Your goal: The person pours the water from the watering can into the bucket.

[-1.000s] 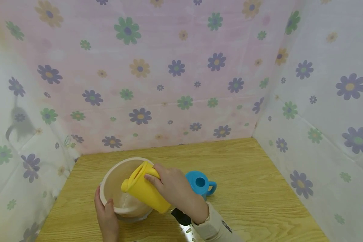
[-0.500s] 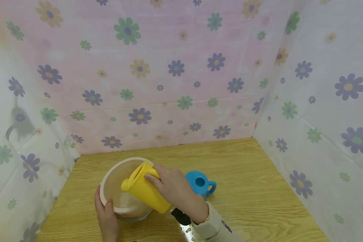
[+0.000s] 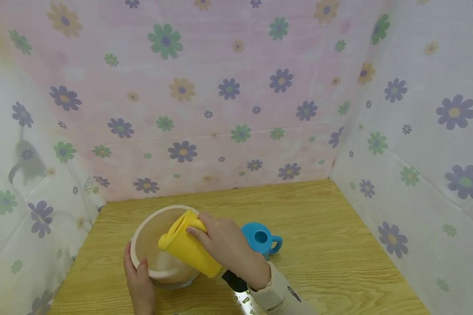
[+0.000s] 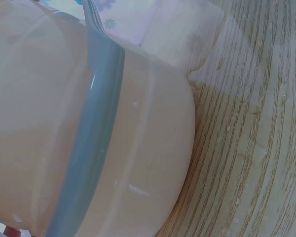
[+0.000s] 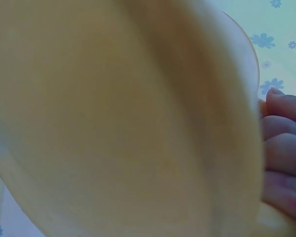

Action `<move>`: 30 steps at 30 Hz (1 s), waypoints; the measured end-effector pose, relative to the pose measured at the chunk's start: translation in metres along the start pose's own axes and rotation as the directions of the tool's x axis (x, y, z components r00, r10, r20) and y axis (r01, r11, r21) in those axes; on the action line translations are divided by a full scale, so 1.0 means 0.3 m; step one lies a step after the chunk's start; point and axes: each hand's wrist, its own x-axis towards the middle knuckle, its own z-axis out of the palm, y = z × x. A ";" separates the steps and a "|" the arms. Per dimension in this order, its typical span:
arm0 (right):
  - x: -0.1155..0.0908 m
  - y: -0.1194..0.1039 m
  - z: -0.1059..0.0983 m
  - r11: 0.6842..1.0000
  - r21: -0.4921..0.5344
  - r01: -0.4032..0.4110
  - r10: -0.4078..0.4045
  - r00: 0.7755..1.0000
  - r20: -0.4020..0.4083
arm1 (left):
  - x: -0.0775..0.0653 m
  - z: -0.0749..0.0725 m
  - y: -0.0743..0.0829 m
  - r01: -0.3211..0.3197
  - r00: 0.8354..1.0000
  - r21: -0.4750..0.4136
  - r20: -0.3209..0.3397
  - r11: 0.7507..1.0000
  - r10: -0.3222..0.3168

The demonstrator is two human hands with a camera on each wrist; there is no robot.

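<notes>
My left hand point(image 3: 139, 280) holds the near left side of a cream bucket point(image 3: 143, 238), with the thumb up at its rim. The left wrist view shows the bucket's outer wall point(image 4: 153, 148) close up, crossed by its grey handle point(image 4: 96, 123). My right hand point(image 3: 224, 240) grips the handle of a yellow watering can point(image 3: 193, 251). The can tilts left, its short spout over the bucket's opening. In the right wrist view the can's blurred yellow body point(image 5: 113, 123) fills most of the picture, and curled fingers point(image 5: 286, 150) show at the right.
A blue watering can point(image 3: 256, 236) stands just behind my right forearm, partly covered by it. Near the front edge, water drops point(image 3: 243, 299) lie on the wooden table point(image 3: 339, 262) beside a black object point(image 3: 234, 281). Flowered cloth walls point(image 3: 220, 131) enclose the back and sides.
Both hands, the bucket and the yellow watering can stay almost in place. The glints inside the bucket look smoother now than one second ago.
</notes>
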 end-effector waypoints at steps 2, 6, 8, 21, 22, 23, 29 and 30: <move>0.002 0.000 -0.001 1.000 0.001 -0.004 0.004 1.000 0.008 | 0.000 0.000 -0.002 0.002 1.000 -0.001 0.000 1.000 -0.002; 0.007 -0.002 -0.004 1.000 0.000 -0.015 0.015 1.000 0.021 | -0.002 0.000 -0.001 -0.006 1.000 0.001 -0.002 1.000 0.006; 0.009 -0.004 -0.005 1.000 -0.008 -0.019 0.019 0.999 0.027 | -0.002 0.001 0.000 -0.002 1.000 0.001 -0.002 1.000 0.002; 0.012 -0.012 0.003 0.999 -0.039 -0.014 0.015 0.999 0.038 | -0.004 0.006 0.006 0.014 1.000 -0.001 0.003 1.000 -0.014; 0.011 -0.008 0.004 1.000 -0.021 -0.022 0.023 0.999 0.036 | -0.004 0.006 0.006 0.007 1.000 -0.002 0.000 1.000 -0.007; 0.009 -0.004 0.005 1.000 0.000 -0.031 0.031 0.999 0.036 | -0.004 0.005 0.007 0.002 1.000 -0.004 0.001 1.000 -0.002; -0.016 0.024 0.008 0.976 0.185 -0.117 0.111 0.993 0.042 | -0.002 0.001 0.007 -0.018 1.000 -0.007 -0.003 1.000 0.018; -0.022 0.030 0.008 0.968 0.215 -0.132 0.126 0.991 0.039 | -0.001 0.001 0.007 -0.016 1.000 -0.005 -0.007 1.000 0.016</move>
